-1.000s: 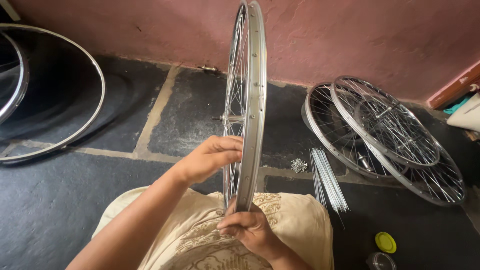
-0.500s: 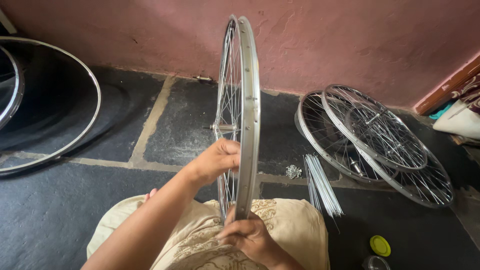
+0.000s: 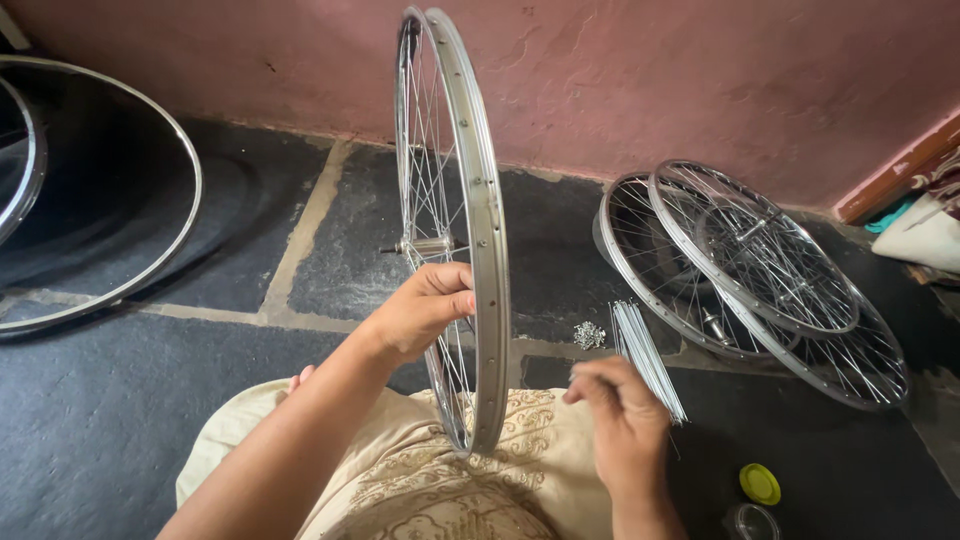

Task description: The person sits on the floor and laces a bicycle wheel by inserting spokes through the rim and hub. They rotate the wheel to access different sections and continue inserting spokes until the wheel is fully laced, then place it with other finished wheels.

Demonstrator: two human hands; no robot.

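The bicycle wheel [image 3: 470,250] stands upright on edge, its lower rim resting on the person's lap over a beige embroidered garment [image 3: 450,490]. The wheel is seen almost edge-on, with the hub [image 3: 425,245] at mid height and the spokes running out to the silver rim.

Left hand [image 3: 420,310]: fingers curled around the spokes just below the hub, on the left side of the rim. The hand is clenched on the wheel and steadies it.

Right hand [image 3: 620,420]: clear of the wheel, to its right, above the lap. Fingertips are pinched together near the lower end of the bundle of loose spokes [image 3: 645,355]; whether a single spoke is grasped cannot be told.

The spoke bundle lies on the dark stone floor [image 3: 250,380], just beside a small heap of spoke nipples [image 3: 589,335]. Further right, a stack of finished spoked wheels [image 3: 750,270] lies by the pink wall [image 3: 650,80]. A bare rim [image 3: 110,190] lies on the floor at far left. A yellow lid [image 3: 760,484] sits near a glass jar [image 3: 752,522] at lower right
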